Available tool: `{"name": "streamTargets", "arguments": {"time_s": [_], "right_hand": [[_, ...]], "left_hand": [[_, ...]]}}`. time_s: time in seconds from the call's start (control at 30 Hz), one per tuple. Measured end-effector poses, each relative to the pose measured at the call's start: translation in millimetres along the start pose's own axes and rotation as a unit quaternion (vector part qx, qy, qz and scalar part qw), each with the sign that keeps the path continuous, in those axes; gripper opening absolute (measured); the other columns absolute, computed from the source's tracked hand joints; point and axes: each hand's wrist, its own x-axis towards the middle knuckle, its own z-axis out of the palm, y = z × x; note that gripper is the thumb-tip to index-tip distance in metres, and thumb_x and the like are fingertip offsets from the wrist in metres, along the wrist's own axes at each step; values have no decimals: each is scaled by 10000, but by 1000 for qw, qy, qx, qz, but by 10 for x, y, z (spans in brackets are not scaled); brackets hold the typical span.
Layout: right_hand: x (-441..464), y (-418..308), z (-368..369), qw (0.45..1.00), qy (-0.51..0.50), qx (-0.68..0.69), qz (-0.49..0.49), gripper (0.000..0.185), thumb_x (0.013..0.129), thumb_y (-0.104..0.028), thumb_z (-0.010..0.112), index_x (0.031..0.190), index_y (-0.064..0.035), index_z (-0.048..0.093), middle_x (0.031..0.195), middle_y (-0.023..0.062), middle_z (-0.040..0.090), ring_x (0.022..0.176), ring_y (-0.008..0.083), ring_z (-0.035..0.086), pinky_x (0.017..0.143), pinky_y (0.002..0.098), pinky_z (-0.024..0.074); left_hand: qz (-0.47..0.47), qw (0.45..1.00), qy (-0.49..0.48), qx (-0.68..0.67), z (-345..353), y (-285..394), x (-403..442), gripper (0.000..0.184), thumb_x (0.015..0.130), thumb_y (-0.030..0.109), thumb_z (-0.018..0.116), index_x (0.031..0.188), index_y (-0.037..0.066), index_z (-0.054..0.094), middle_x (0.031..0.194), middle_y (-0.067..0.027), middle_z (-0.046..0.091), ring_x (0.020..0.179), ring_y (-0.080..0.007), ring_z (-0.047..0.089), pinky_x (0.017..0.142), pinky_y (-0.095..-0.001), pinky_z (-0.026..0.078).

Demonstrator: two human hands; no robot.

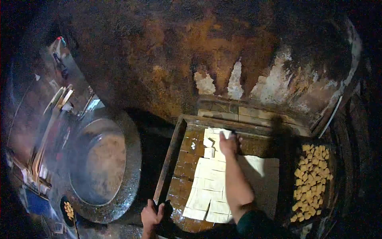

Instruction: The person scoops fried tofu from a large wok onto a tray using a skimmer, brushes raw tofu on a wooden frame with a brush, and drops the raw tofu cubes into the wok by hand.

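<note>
A sheet of white tofu point(207, 185), scored into blocks, lies on a wet wooden tray point(171, 161). Several blocks at its far end are separated and uneven. My right hand point(229, 145) reaches over the sheet to that far end, fingers closed around a white tofu piece point(225, 134); the forearm hides part of the sheet. At the tray's near left corner, my left hand point(152, 214) is closed around the wooden rim, thumb raised. Beside that thumb is a dark patch that I cannot make out.
A large steaming wok point(105, 169) with brownish liquid is set into the stove at left. Near its front sits a small dark bowl of golden pieces point(69, 210). At right, a dark container holds many golden-brown cubes point(312, 181). A stained wall point(171, 63) rises behind the tray.
</note>
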Motion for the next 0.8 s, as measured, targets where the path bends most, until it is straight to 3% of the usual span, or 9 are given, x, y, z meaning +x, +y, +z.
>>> {"name": "streamTargets", "arguments": {"time_s": [0.03, 0.23, 0.3, 0.43, 0.5, 0.57, 0.7, 0.77, 0.8], "right_hand": [[-205, -216, -137, 993, -63, 95, 26, 923, 856, -636, 451, 1433, 52, 234, 1410, 300, 355, 1306, 432, 364, 1086, 453, 301], [-384, -349, -13, 996, 2, 93, 4, 771, 838, -464, 605, 1378, 3, 314, 1321, 341, 418, 1185, 456, 475, 992, 500, 386], [-563, -445, -57, 992, 100, -2, -75, 724, 816, -412, 650, 1366, -64, 334, 1335, 312, 395, 1177, 462, 467, 972, 520, 395], [-524, -495, -318, 995, -63, 56, -56, 728, 805, -368, 668, 1381, -100, 311, 1332, 267, 398, 1195, 454, 441, 992, 512, 379], [-229, -257, -267, 995, -51, 48, -76, 747, 807, -381, 672, 1392, -100, 302, 1360, 235, 398, 1209, 413, 452, 993, 492, 382], [-107, -140, -546, 914, -188, 356, 46, 745, 802, -402, 657, 1379, -48, 346, 1388, 189, 415, 1239, 305, 446, 997, 426, 374], [-11, 323, -674, 670, -409, 617, 55, 516, 832, -487, 522, 1137, -73, 568, 856, 102, 654, 709, 258, 643, 565, 373, 536], [-302, 346, -719, 644, -488, 589, -32, 419, 861, -378, 542, 1142, -68, 542, 910, 111, 640, 746, 255, 641, 620, 375, 547], [-547, 190, -819, 683, -493, 534, -69, 409, 871, -340, 560, 1167, -61, 519, 969, 115, 628, 781, 262, 635, 642, 376, 546]], "left_hand": [[2, 1000, 3, 1, -22, 26, 13, 501, 837, 522, 574, 892, 39, 450, 652, -259, 591, 653, -477, 596, 578, -541, 473], [2, 1000, 23, 5, 20, -1, -15, 496, 837, 515, 579, 905, 39, 456, 662, -255, 594, 673, -473, 597, 594, -535, 472], [-30, 999, -40, -8, 2, -18, 30, 494, 834, 514, 584, 904, 41, 460, 670, -242, 601, 693, -467, 599, 610, -531, 470], [-39, 999, -12, 6, -66, 86, -13, 487, 827, 508, 599, 886, 47, 454, 674, -223, 606, 691, -468, 595, 608, -521, 469], [-73, 996, -58, -15, -16, 0, 3, 480, 814, 483, 627, 966, 46, 500, 740, -207, 627, 725, -439, 611, 627, -494, 478], [-44, 998, -8, -34, -8, 13, -46, 483, 806, 452, 650, 1024, 42, 514, 777, -201, 634, 756, -419, 618, 653, -476, 485], [101, 967, 222, -77, 86, 160, -86, 567, 804, 270, 689, 1242, -12, 466, 1083, -215, 600, 982, -362, 598, 875, -406, 469], [5, 874, 154, -461, 22, 919, -108, 553, 856, 202, 636, 1313, -9, 408, 1231, -178, 530, 1113, -310, 536, 973, -396, 407], [33, 858, 152, -490, 25, 1185, -61, 508, 921, 225, 556, 1348, 16, 377, 1281, -133, 490, 1190, -253, 476, 1029, -389, 351]]}}
